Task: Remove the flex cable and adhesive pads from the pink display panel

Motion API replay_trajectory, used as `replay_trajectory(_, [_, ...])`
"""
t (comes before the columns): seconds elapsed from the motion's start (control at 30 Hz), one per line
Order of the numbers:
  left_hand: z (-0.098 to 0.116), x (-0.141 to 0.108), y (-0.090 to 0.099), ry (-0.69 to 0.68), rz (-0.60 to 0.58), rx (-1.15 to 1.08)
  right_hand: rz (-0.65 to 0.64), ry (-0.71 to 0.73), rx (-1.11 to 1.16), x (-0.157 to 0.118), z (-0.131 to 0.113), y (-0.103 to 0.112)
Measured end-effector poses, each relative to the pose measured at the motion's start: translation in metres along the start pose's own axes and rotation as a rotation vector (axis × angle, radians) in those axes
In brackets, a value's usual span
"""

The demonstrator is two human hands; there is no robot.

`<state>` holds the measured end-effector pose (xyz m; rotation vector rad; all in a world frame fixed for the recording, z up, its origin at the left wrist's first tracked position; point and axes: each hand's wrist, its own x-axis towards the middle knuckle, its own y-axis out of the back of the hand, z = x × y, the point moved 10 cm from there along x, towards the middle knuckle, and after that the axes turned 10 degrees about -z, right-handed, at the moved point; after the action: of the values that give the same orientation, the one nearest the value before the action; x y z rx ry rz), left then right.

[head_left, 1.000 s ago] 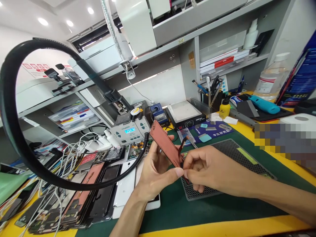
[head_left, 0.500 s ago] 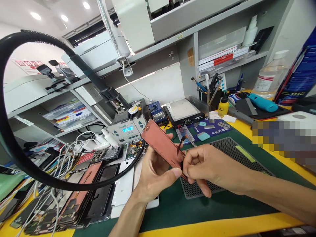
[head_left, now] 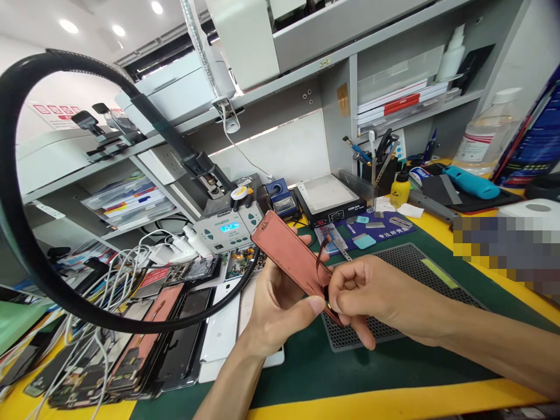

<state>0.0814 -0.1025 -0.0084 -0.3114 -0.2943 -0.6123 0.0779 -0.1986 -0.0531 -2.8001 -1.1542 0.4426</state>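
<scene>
A copper-coloured phone screen panel (head_left: 289, 251), tilted above the bench, lies in my left hand (head_left: 280, 318). My left fingers are behind it and the thumb presses on its lower edge. At that lower end my right hand (head_left: 371, 291) pinches with thumb and forefinger, the other fingers curled beneath. A thin dark flex cable (head_left: 320, 261) loops up from the panel beside my right fingertips. A small black piece shows at the pinch, partly hidden by the fingers. Under both hands lies a grey perforated mat (head_left: 402, 259).
Stacked phone parts (head_left: 118, 361) and white cables (head_left: 100, 303) crowd the left. A thick black hose (head_left: 109, 326) arcs across from the hot-air station (head_left: 227, 233). A heating plate (head_left: 328, 195) stands behind, with a yellow bottle (head_left: 399, 190) and tool holder to its right.
The view has shifted slightly. Both hands keep hold at the panel's lower end, and the black piece by my right fingertips shows a little more. The station's display reads differently.
</scene>
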Motion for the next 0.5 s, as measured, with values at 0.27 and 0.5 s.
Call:
replay_trajectory(0.27, [0.002,-0.003,0.003,0.002,-0.002,0.055,0.0,0.08,-0.086,-0.004,-0.013,-0.001])
replay_trajectory(0.5, [-0.006,-0.001,-0.005,0.076,-0.105,-0.01,0.106,0.33,-0.097,-0.017,-0.039,0.006])
